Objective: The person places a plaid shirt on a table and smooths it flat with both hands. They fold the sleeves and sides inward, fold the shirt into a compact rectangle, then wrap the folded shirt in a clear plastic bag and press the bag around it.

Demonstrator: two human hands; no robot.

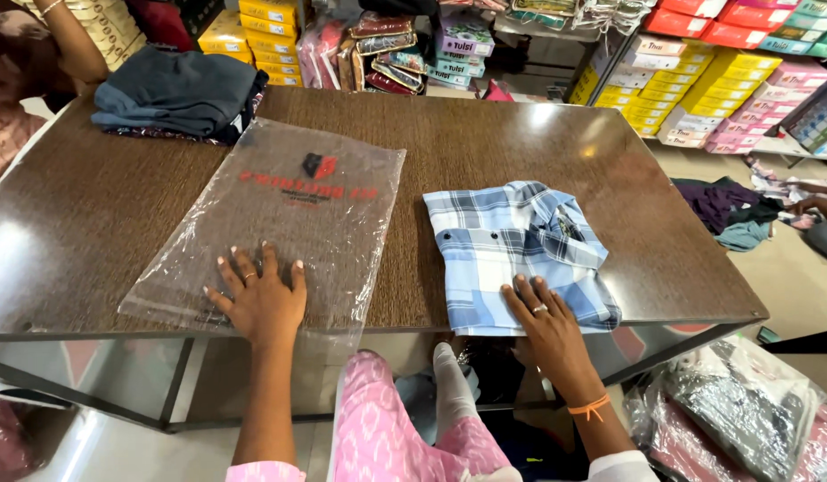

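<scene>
Left hand (257, 299) lies flat, fingers spread, on the near end of a clear plastic garment bag (280, 214) spread on the brown worktop (485, 134). Right hand (547, 326) presses open-palmed on the near edge of a folded blue-and-white checked shirt (516, 245) just beside the bag. Folded dark clothes (177, 94) sit at the far left corner.

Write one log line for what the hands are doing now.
left hand: flat on clear plastic bag | right hand: on folded blue plaid shirt | table
</scene>
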